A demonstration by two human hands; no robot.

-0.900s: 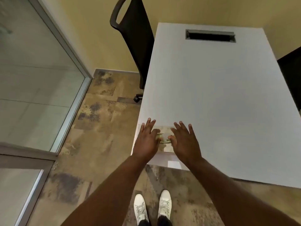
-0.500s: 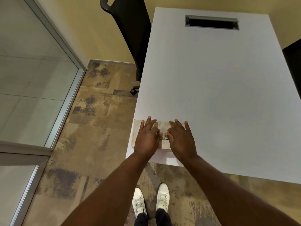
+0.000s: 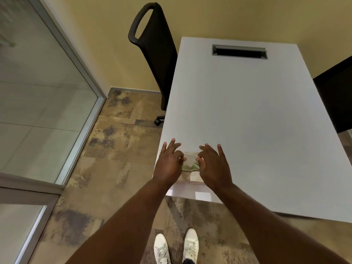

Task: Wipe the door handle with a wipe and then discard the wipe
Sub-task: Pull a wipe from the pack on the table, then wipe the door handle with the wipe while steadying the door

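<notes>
A flat beige wipes pack [image 3: 190,164] with a green mark lies at the near left corner of the white table [image 3: 247,121]. My left hand [image 3: 168,163] rests on the pack's left side, thumb and fingers pinching at its top. My right hand [image 3: 213,164] is on its right side, thumb and forefinger pinching near the green label, other fingers spread. Most of the pack is hidden under my hands. No loose wipe shows. No door handle is in view.
A black office chair [image 3: 158,60] stands at the table's left, against the yellow wall. Another dark chair [image 3: 337,100] is at the right edge. A glass partition with metal frame [image 3: 83,88] runs along the left. A cable slot [image 3: 239,52] sits at the table's far end.
My view has shifted, tilting down and then back up. Both hands stay on the pack; the thumbs and forefingers have drawn together at its middle, and the green label now shows between them.
</notes>
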